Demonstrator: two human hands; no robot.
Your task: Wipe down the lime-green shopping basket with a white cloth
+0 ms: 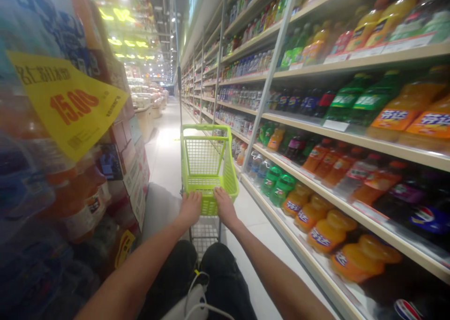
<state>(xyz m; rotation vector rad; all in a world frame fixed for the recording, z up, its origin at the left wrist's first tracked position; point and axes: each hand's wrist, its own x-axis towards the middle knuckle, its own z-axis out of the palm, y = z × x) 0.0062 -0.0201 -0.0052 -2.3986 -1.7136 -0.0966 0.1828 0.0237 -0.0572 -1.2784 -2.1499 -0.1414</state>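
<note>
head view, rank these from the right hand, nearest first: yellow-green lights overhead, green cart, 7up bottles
1. Green cart: right at the right hand, touching it.
2. 7up bottles: bottom shelf, right side.
3. Yellow-green lights: overhead, far ahead, left.

To our right, shelves hold rows of drink bottles. Ahead, we see a green cart on the pale floor.

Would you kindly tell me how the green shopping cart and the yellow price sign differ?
The shopping cart is green with latticed walls, open on top; the price sign is a yellow sheet with red digits. The left hand and right hand are on the shopping cart's near edge; neither touches the price sign. Both are brightly coloured.
</note>
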